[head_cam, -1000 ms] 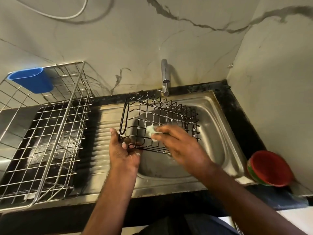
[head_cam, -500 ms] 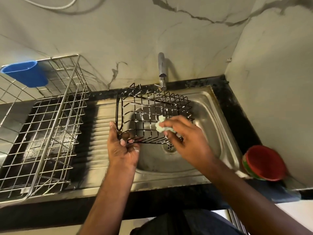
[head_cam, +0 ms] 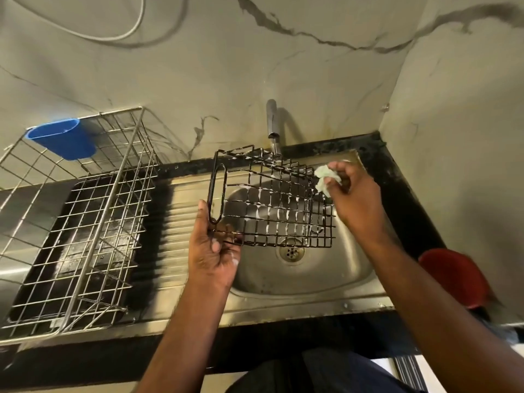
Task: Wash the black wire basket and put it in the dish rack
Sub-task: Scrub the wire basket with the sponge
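Black wire basket (head_cam: pixel 276 207), rectangular grid w/ a long loop handle at its left end, is at frame centre, held tilted above the stainless steel sink bowl (head_cam: pixel 351 268), not resting on it. White soap foam clings to several of its wires. Left hand (head_cam: pixel 214 251), lower centre, has thumb & fingers clamped on the basket's lower-left corner, just below the loop handle. Right hand (head_cam: pixel 354 199), centre right, pinches a small crumpled pale-green scrub pad (head_cam: pixel 326 178) betw. fingertips, pad touching the basket's upper-right edge. Round drain (head_cam: pixel 291 251) shows thru/below the basket's bottom edge. Chrome tap (head_cam: pixel 272 123) stands at the back of the sink, its spout just behind the basket's top rim; can't tell if water runs. Silver wire dish rack (head_cam: pixel 85 222) sits left of frame on the ribbed drainboard area, well apart from the basket, w/ a blue plastic cup-shaped holder (head_cam: pixel 63 139) hung on its upper-left rim. Red round bowl (head_cam: pixel 453 277), blurred, at right edge on the black counter (head_cam: pixel 397 180).
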{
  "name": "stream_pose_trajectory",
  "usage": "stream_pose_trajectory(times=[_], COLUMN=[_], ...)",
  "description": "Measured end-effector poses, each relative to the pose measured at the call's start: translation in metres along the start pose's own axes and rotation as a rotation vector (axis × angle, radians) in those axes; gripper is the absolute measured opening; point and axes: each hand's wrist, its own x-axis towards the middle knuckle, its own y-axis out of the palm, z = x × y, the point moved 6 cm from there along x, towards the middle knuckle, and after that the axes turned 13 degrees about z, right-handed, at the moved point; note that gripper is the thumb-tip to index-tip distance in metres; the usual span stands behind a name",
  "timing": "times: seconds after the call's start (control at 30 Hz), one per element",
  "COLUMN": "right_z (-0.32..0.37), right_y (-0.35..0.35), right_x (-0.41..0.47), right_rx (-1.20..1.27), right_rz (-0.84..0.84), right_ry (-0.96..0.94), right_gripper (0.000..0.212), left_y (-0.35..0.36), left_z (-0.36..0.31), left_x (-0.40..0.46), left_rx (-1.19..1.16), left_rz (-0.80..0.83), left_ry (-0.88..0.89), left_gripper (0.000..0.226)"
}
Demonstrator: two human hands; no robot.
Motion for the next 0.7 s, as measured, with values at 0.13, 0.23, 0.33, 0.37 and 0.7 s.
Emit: stream_pose_trajectory(times=[0.13, 0.23, 0.33, 0.37, 0.7], right_z=[0.053, 0.049, 0.009, -0.007, -0.066], right_y=[0.017, 0.02, 0.007, 0.002, 0.024], right_x=[-0.022, -0.026, -0.01, -0.005, 0.001], right_rx=[-0.009, -0.011, -0.034, -0.061, 0.915], right_rz=[0.158, 0.186, 0.11, 0.079, 0.264], right_ry=[-0.287, -0.364, -0.162, -0.067, 0.521], right_gripper=[0.033, 0.032, 0.032, 0.032, 0.029], left_y=[0.006, 0.009, 0.011, 0.012, 0.005], left_z=[0.006, 0.005, 0.001, 0.001, -0.007], left_x=[-0.003, -0.003, -0.005, -0.005, 0.006], left_rx=[-0.042, -0.048, -0.072, -0.075, -0.09], left_rz=[-0.055, -0.06, -0.041, -0.037, -0.074], left_ry=[-0.001, 0.011, 0.016, 0.02, 0.046], left_gripper=[0.026, 0.024, 0.025, 0.027, 0.027])
